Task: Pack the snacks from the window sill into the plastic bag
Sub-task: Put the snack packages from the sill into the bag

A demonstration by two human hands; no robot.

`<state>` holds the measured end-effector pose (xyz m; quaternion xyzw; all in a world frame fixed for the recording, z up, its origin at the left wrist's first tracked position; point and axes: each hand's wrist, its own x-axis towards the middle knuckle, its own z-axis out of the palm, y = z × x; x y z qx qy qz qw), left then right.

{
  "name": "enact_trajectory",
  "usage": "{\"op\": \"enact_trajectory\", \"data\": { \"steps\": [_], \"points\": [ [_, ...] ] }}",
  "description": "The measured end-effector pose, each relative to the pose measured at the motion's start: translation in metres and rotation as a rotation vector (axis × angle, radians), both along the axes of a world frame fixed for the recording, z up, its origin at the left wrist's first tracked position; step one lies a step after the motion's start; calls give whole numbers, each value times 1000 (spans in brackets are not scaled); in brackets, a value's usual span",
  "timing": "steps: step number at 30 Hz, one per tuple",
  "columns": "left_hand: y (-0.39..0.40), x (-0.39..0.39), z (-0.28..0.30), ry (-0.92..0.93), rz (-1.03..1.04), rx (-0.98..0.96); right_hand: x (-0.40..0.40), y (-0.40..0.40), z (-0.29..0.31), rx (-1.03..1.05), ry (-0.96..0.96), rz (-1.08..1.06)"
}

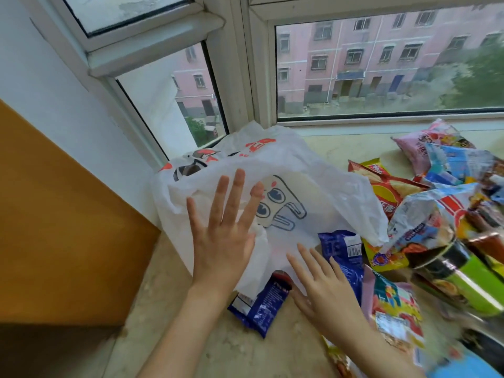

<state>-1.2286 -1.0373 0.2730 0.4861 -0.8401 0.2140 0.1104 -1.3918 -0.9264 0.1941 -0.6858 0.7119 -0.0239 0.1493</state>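
Centrally, a white plastic bag (pixel 286 186) with cartoon print lies crumpled on the window sill (pixel 169 309), in the corner below the window panes. Left hand (pixel 221 241): fingers spread straight, palm flat on the bag, gripping nothing. Right hand (pixel 324 290): fingers extended, resting at the bag's near edge beside two blue snack packets (pixel 345 257). Further snacks (pixel 436 214), including a red chip bag (pixel 387 186), are heaped on the sill to the right.

Both hands (pixel 222 241) (pixel 326 291) flat; fingers (pixel 237 192) spread
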Motion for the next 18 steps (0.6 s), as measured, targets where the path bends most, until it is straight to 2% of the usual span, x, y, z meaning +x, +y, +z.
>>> {"op": "enact_trajectory", "data": {
  "steps": [5,9,14,18],
  "points": [
    [47,-8,-26,61,-164,2,-11,35,-28,32,25,-117],
    [98,-22,-87,90,-328,196,-16,44,-45,50,45,-192],
    [122,-35,-133,185,-186,576,-35,35,-56,90,79,-289],
    [121,-46,-143,174,-107,676,-43,41,-63,161,119,-229]
  ]
}}
